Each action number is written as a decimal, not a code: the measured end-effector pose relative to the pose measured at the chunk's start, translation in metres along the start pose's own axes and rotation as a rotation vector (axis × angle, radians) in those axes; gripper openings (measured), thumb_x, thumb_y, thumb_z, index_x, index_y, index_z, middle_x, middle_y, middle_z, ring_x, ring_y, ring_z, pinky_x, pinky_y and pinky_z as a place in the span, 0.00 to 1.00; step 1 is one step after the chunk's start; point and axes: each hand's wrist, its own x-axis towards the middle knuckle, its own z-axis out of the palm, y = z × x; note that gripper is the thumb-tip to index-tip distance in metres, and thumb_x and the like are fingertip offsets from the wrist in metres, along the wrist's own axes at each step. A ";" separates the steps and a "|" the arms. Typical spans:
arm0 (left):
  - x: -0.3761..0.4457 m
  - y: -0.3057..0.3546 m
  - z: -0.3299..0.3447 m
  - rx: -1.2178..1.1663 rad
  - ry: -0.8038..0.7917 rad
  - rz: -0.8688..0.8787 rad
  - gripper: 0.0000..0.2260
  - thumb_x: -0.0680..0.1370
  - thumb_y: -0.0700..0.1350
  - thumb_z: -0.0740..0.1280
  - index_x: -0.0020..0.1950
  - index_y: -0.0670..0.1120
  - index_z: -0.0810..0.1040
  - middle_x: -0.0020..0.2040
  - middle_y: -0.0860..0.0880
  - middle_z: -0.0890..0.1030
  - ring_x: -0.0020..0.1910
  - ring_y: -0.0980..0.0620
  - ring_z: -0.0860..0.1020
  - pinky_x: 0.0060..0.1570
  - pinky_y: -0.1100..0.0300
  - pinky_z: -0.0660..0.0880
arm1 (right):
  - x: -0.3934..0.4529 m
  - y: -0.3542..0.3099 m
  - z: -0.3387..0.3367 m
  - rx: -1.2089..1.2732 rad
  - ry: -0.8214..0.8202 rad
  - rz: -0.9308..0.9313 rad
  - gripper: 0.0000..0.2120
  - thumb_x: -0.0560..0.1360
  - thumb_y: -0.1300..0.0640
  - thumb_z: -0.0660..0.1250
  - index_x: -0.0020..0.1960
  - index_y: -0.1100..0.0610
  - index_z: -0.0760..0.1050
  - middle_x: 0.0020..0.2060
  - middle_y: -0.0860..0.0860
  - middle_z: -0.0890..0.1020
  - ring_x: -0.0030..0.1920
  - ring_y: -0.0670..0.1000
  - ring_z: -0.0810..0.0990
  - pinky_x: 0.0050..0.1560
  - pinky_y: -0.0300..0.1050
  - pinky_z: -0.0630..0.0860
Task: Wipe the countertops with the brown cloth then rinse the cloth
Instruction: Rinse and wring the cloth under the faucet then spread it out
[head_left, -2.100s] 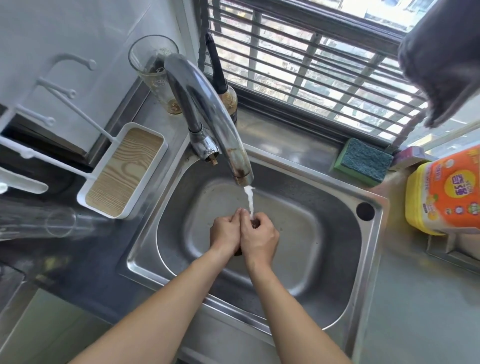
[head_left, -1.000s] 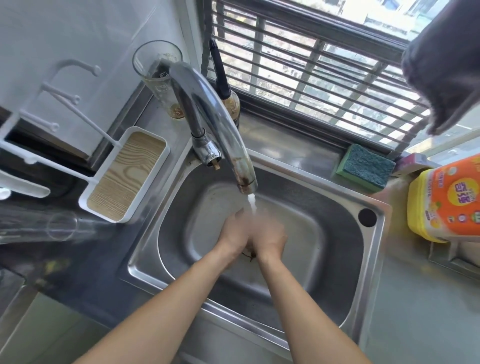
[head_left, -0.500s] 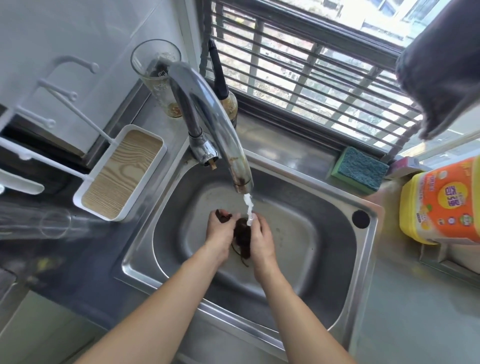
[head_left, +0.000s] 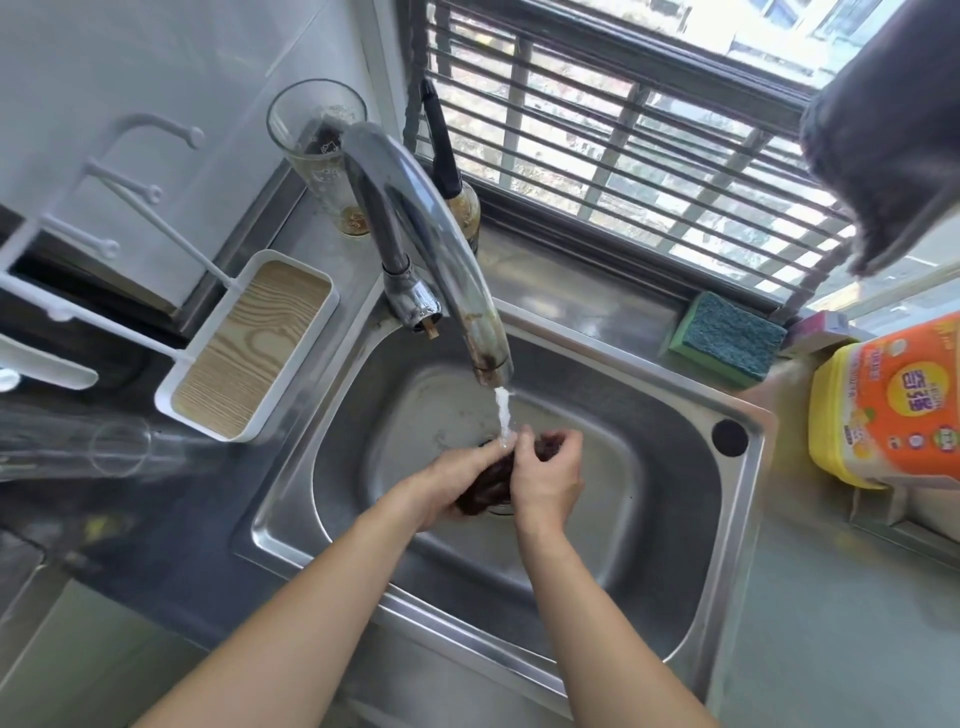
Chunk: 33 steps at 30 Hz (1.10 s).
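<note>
We're over a steel sink set in the desk by a barred window. Water runs from the tap onto the brown cloth, bunched between our left hand and right hand, both gripping it. The drain is mostly hidden.

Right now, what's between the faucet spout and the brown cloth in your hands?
Only the running water stream. In the head view it falls from the faucet spout onto the brown cloth, held by the left hand and right hand.
</note>
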 end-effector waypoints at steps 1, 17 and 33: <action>0.001 -0.003 -0.006 0.029 -0.048 0.017 0.16 0.72 0.63 0.71 0.45 0.51 0.83 0.38 0.52 0.83 0.33 0.56 0.77 0.31 0.65 0.68 | 0.003 0.004 0.000 0.031 0.004 0.003 0.16 0.71 0.50 0.75 0.51 0.57 0.74 0.48 0.55 0.81 0.53 0.59 0.79 0.57 0.51 0.74; 0.026 -0.012 0.002 0.002 0.230 0.200 0.08 0.77 0.47 0.59 0.53 0.49 0.75 0.53 0.41 0.81 0.51 0.42 0.81 0.41 0.46 0.82 | -0.009 0.015 0.012 0.350 -0.394 0.373 0.15 0.73 0.53 0.76 0.56 0.51 0.76 0.49 0.54 0.85 0.50 0.57 0.85 0.49 0.66 0.83; 0.027 -0.018 -0.006 -0.188 0.436 0.206 0.17 0.79 0.61 0.59 0.52 0.49 0.77 0.52 0.43 0.82 0.49 0.43 0.82 0.44 0.46 0.82 | -0.022 0.010 0.018 0.176 -0.366 0.059 0.24 0.67 0.37 0.65 0.58 0.49 0.79 0.50 0.50 0.85 0.53 0.52 0.83 0.60 0.55 0.79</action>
